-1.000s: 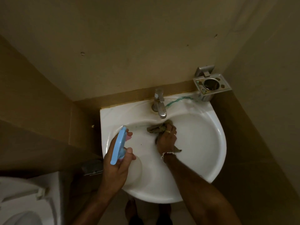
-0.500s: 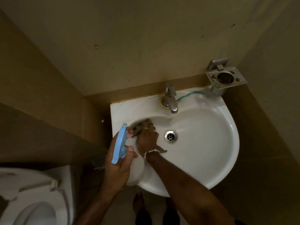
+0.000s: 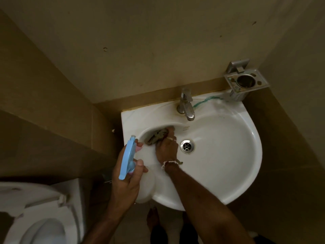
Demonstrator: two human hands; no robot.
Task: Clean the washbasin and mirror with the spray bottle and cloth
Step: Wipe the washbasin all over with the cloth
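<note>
A white washbasin (image 3: 237,155) is fixed in the corner, with a chrome tap (image 3: 186,104) at its back and a metal drain (image 3: 187,146) in the bowl. My right hand (image 3: 167,148) presses a crumpled brownish cloth (image 3: 156,135) against the bowl's upper left wall, left of the drain. My left hand (image 3: 126,180) grips a spray bottle (image 3: 127,161) with a light blue head and white body over the basin's left front rim. No mirror is in view.
A chrome cup holder (image 3: 246,81) juts from the wall at the basin's back right. A green streak (image 3: 204,101) runs across the rim beside the tap. A white toilet (image 3: 35,217) stands at the lower left. Beige walls close in on both sides.
My right hand has carried the cloth from under the tap leftward to the bowl's left wall, which uncovered the drain. The bottle stays held in my left hand.
</note>
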